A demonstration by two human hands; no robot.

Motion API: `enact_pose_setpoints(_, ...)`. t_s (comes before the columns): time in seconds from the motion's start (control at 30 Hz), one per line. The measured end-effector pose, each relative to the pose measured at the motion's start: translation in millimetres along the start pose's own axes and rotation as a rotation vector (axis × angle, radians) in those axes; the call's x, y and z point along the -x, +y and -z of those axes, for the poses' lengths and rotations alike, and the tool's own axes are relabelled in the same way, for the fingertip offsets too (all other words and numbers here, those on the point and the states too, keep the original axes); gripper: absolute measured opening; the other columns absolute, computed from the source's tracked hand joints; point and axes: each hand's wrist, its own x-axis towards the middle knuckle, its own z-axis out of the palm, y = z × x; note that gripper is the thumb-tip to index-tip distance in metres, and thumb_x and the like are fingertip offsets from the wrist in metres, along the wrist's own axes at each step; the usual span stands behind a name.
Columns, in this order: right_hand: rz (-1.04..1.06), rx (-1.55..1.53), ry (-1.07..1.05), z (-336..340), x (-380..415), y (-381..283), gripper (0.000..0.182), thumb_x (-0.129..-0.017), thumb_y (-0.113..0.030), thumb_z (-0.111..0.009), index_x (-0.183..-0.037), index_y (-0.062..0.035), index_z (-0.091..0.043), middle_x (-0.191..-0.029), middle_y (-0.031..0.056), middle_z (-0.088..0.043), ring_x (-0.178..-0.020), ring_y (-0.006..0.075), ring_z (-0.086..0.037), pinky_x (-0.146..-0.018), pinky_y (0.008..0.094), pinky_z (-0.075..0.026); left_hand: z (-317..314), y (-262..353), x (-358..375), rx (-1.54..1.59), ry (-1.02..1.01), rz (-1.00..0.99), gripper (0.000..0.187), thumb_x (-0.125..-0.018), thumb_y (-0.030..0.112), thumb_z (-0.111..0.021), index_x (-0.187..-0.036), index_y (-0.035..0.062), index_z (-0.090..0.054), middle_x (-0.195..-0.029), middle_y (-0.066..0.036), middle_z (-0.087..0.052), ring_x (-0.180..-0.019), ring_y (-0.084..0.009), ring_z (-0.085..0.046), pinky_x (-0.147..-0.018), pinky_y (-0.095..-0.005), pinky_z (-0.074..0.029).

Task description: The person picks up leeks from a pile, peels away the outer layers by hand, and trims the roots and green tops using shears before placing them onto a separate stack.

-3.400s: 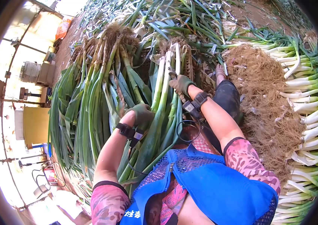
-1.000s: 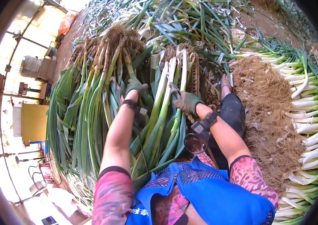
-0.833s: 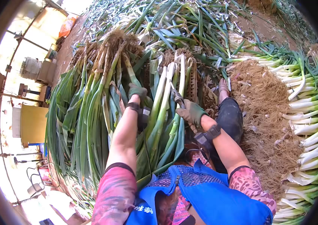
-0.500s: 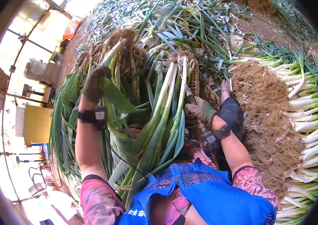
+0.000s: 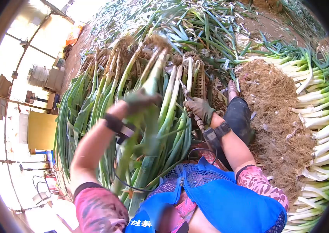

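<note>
My gloved left hand (image 5: 140, 101), blurred by motion, is closed around a leek (image 5: 154, 73) just below its white stalk. The leek's roots point away from me and its green leaves hang toward my lap. A slim air gun (image 5: 186, 90) with a thin nozzle is gripped in my gloved right hand (image 5: 200, 109); its tip lies close to the white stalks of leeks beside it. Beneath my left forearm lies a pile of unpeeled leeks (image 5: 103, 87), with brown, dirty roots at the far end. A dark hose (image 5: 127, 185) loops across in front of my vest.
Peeled white leeks (image 5: 321, 130) lie in a long row on the right, their matted roots (image 5: 275, 128) facing me. Loose leaves (image 5: 195, 27) cover the ground ahead. A perforated crate (image 5: 199, 83) stands beyond my right hand. At left are a yellow board (image 5: 41, 131) and metal poles.
My left hand has swung right and toward me, bringing a leek over the middle of the pile. My right hand has shifted slightly left with the air gun.
</note>
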Motion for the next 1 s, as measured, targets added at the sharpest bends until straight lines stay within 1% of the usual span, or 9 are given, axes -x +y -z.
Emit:
enact_pose_setpoints(0.1, 0.000, 0.137, 0.093, -5.9, 48.3, -6.5, 0.031, -0.087, -0.029, -0.063, -0.099, -0.0011, -0.060, -0.076, 0.0024, -0.058, -0.058, 0.0106, -0.056, -0.053, 0.0260, -0.047, -132.8, -59.0, -77.6, 0.203, -0.377, -0.163, 0.065, -0.085, 0.062, -0.063, -0.099, -0.0012, -0.067, -0.083, -0.006, -0.064, -0.076, -0.0150, -0.056, -0.069, -0.0316, -0.048)
enact_pose_setpoints(0.13, 0.040, 0.236, 0.106, -6.5, 59.9, -2.2, 0.034, -0.086, -0.030, -0.064, -0.103, -0.0004, -0.060, -0.078, 0.0029, -0.059, -0.061, 0.0107, -0.057, -0.055, 0.0264, -0.048, -163.5, -58.5, -69.7, 0.334, -0.149, -0.142, 0.061, -0.086, 0.057, -0.064, -0.099, -0.0019, -0.067, -0.079, -0.005, -0.064, -0.071, -0.0147, -0.057, -0.066, -0.0321, -0.048)
enact_pose_setpoints(0.27, 0.262, 0.507, -0.008, -22.0, 112.8, -7.5, 0.047, -0.084, -0.030, -0.065, -0.119, 0.0000, -0.057, -0.085, 0.0050, -0.063, -0.075, 0.0142, -0.059, -0.067, 0.0294, -0.048, -139.2, -12.1, -34.3, 0.470, -0.229, 0.049, 0.039, -0.085, 0.033, -0.067, -0.104, -0.0006, -0.067, -0.085, -0.008, -0.068, -0.070, -0.0148, -0.063, -0.064, -0.0321, -0.051)
enact_pose_setpoints(0.3, -0.017, 0.457, 0.009, -18.5, 114.9, -20.7, 0.049, -0.084, -0.030, -0.065, -0.121, 0.0001, -0.057, -0.087, 0.0063, -0.064, -0.078, 0.0159, -0.060, -0.071, 0.0307, -0.049, -136.8, -11.9, -31.9, 0.558, -0.245, 0.043, 0.035, -0.083, 0.027, -0.068, -0.105, -0.0010, -0.066, -0.086, -0.008, -0.068, -0.069, -0.0157, -0.064, -0.064, -0.0314, -0.053)
enact_pose_setpoints(0.6, -0.052, 0.619, -0.069, -11.2, 112.6, -3.3, 0.052, -0.086, -0.026, -0.063, -0.132, -0.0064, -0.051, -0.090, 0.0070, -0.062, -0.081, 0.0157, -0.058, -0.074, 0.0285, -0.047, -111.6, -23.9, -1.3, 1.195, -0.404, -0.017, 0.028, -0.091, 0.019, -0.060, -0.111, 0.0000, -0.062, -0.093, -0.007, -0.068, -0.078, -0.0162, -0.066, -0.070, -0.0311, -0.056)
enact_pose_setpoints(0.7, 0.104, 0.562, 0.001, -5.6, 60.8, 25.0, 0.047, -0.086, -0.024, -0.062, -0.128, -0.0048, -0.052, -0.085, 0.0079, -0.063, -0.077, 0.0166, -0.060, -0.069, 0.0298, -0.048, -113.2, -28.6, -1.2, 1.192, -0.420, 0.017, 0.029, -0.091, 0.018, -0.060, -0.114, -0.0001, -0.061, -0.094, -0.008, -0.067, -0.078, -0.0163, -0.066, -0.070, -0.0304, -0.056)
enact_pose_setpoints(0.8, 0.107, 0.606, 0.067, -7.0, 9.6, -2.4, 0.042, -0.084, -0.032, -0.064, -0.108, 0.0008, -0.056, -0.073, 0.0113, -0.061, -0.048, 0.0175, -0.055, -0.042, 0.0353, -0.045, -114.7, -30.5, -4.1, 1.137, -0.390, 0.024, 0.031, -0.090, 0.019, -0.061, -0.115, -0.0004, -0.061, -0.095, -0.008, -0.067, -0.078, -0.0160, -0.066, -0.071, -0.0302, -0.055)
enact_pose_setpoints(0.87, -0.088, 0.571, 0.061, -8.1, -28.2, -22.5, 0.042, -0.082, -0.036, -0.064, -0.100, 0.0013, -0.058, -0.069, 0.0111, -0.061, -0.043, 0.0186, -0.053, -0.038, 0.0342, -0.043, -120.2, -34.1, -8.0, 1.118, -0.366, 0.021, 0.032, -0.089, 0.019, -0.062, -0.115, -0.0004, -0.061, -0.095, -0.007, -0.067, -0.078, -0.0155, -0.066, -0.071, -0.0301, -0.055)
enact_pose_setpoints(1.0, -0.063, 0.517, 0.045, 2.3, -95.9, -23.4, 0.036, -0.083, -0.039, -0.062, -0.083, -0.0032, -0.060, -0.063, 0.0090, -0.059, -0.045, 0.0149, -0.054, -0.039, 0.0320, -0.042, -125.2, -36.7, -10.1, 1.125, -0.355, 0.031, 0.034, -0.088, 0.020, -0.064, -0.115, -0.0002, -0.061, -0.096, -0.006, -0.067, -0.079, -0.0142, -0.064, -0.073, -0.0298, -0.054)
